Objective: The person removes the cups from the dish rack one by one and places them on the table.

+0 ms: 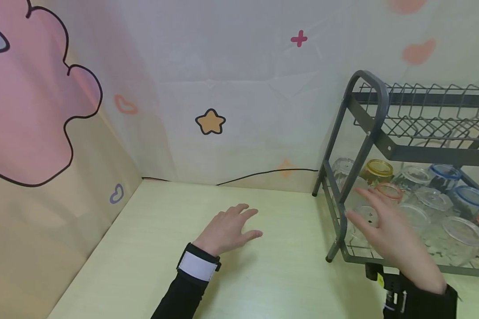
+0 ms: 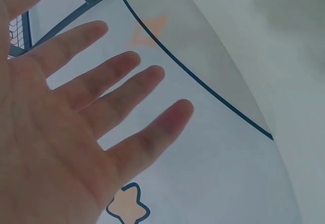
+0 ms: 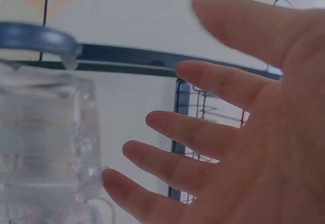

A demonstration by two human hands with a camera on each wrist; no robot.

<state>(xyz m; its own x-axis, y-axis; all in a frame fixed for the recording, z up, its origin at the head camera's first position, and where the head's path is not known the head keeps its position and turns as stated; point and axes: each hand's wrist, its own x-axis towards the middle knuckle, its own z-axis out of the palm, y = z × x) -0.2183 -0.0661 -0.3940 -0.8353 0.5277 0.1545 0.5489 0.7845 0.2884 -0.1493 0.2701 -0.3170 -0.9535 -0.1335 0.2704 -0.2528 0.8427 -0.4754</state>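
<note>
My right hand (image 1: 397, 241) is held in front of the lower shelf of a dark grey two-tier dish rack (image 1: 443, 154), fingers spread and nothing in them. Just behind its thumb stands a clear glass jar (image 1: 366, 215), partly covered by the hand. A jar with a red-rimmed lid (image 1: 389, 191) shows by the index finger. In the right wrist view a blurred clear glass (image 3: 45, 132) stands left of the fingertips. My left hand (image 1: 228, 231) hovers over the pale table (image 1: 283, 248), left of the rack, with loosely extended fingers and an empty palm.
Several more clear jars fill the lower shelf, including a yellow-lidded one (image 1: 379, 168) and a blue-rimmed one (image 1: 471, 197). The wire upper basket (image 1: 427, 128) overhangs them. Printed cloth walls (image 1: 243, 133) border the table at back and left.
</note>
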